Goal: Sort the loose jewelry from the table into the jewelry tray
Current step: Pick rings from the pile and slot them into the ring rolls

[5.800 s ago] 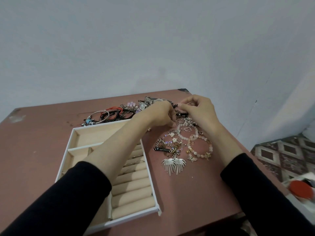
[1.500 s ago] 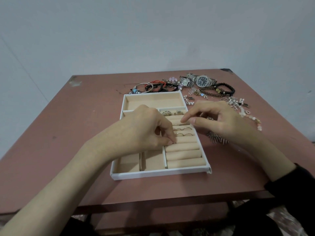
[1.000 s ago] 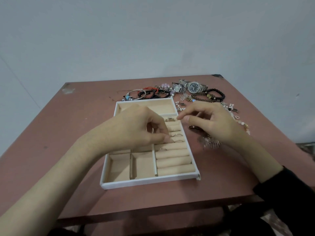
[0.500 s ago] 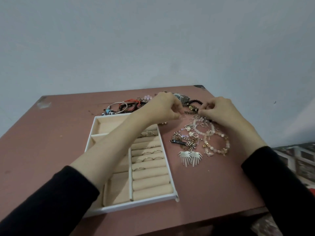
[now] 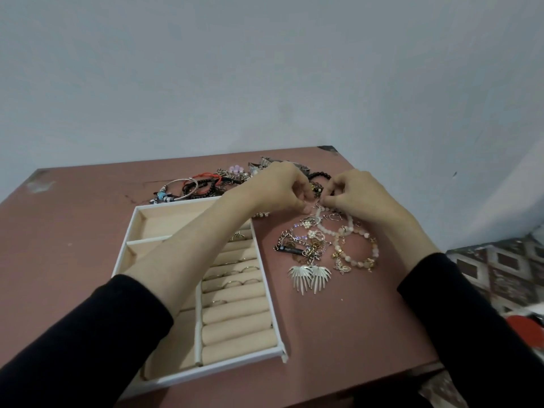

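At the near edge of the bench (image 5: 338, 334), the jewelry tray (image 5: 223, 368) lies under the left forearm. The black sleeve (image 5: 88, 334) covers most of its open compartments, so what they hold cannot be told. A few rings (image 5: 237, 273) sit in the padded rolls just beyond. To the right of the tray, on the bare bench, lie two leaf earrings (image 5: 309, 278) and a beaded bracelet (image 5: 356, 251), both touching a knotted heap of chains (image 5: 306, 242). At the far side of that heap the left hand (image 5: 279, 189) and right hand (image 5: 356, 192) meet fingertip to fingertip, fingers curled, both pinching a small piece (image 5: 317, 205). The likely trouble is here: the piece seems caught in the chains, so a quick lift could drag the heap along, tighten the knot or flick a charm off the bench. The left forearm, crossing low over the tray, could also knock the seated rings loose. What the small piece is, and whether it hangs free, cannot be made out, because the knuckles hide it. Farther off, cord bracelets (image 5: 206, 184) and a bangle (image 5: 184, 187) lie in a dark pile partly behind the left hand, too tangled to count
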`<state>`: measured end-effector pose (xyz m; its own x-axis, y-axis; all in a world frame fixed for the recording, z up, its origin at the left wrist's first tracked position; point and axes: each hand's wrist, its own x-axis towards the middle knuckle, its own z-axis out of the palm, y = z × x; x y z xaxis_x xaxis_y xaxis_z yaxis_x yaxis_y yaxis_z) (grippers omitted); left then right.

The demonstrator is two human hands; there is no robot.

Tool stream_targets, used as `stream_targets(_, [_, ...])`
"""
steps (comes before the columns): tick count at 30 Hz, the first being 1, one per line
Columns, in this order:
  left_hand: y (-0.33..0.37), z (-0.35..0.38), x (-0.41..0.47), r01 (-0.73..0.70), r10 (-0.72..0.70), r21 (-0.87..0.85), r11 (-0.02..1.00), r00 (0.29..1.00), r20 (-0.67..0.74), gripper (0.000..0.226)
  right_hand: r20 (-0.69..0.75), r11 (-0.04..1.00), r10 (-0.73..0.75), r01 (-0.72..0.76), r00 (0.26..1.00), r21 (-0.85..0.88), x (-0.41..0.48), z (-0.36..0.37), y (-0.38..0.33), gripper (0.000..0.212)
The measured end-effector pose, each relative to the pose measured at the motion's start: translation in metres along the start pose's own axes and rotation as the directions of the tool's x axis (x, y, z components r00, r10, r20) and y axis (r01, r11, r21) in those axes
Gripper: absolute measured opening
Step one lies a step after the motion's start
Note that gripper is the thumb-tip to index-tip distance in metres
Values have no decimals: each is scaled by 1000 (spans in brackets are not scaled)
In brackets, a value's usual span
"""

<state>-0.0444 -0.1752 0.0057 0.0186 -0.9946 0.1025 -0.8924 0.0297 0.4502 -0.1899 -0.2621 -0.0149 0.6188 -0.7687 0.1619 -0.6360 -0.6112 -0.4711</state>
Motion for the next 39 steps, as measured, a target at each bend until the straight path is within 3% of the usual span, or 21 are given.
stream_targets(5, [1, 2, 3, -13, 13, 21, 1000, 1000, 11, 23, -73, 996, -3, 10, 997, 91, 1, -1, 1, 16])
stream_targets(8, [1, 3, 5, -16, 16, 42, 999, 1000, 20, 24, -128, 968, 41, -7, 991, 250, 2, -1, 2, 11])
stream_targets(15, [1, 4, 6, -22, 22, 18, 1000, 999, 41, 22, -250, 915, 95, 14, 964, 403, -2, -5, -3, 9])
stream_targets(23, [1, 8, 15, 20, -21, 9, 1000, 994, 103, 8, -244, 922, 96, 6, 965, 387, -3, -4, -7, 6])
stream_targets(27, [5, 8, 18, -5, -7, 89, 996, 990, 143, 1, -246, 918, 95, 10, 964, 396, -4, -3, -8, 6])
stream_targets(33, [4, 11, 17, -67, -2, 307, 949, 976, 218, 15, -259, 924, 78, 28, 963, 382, -8, -5, -9, 6])
stream_targets(39, [3, 13, 8, -99, 13, 378, 920, 975, 223, 21, -256, 929, 79, 22, 963, 369, -8, -4, -8, 6])
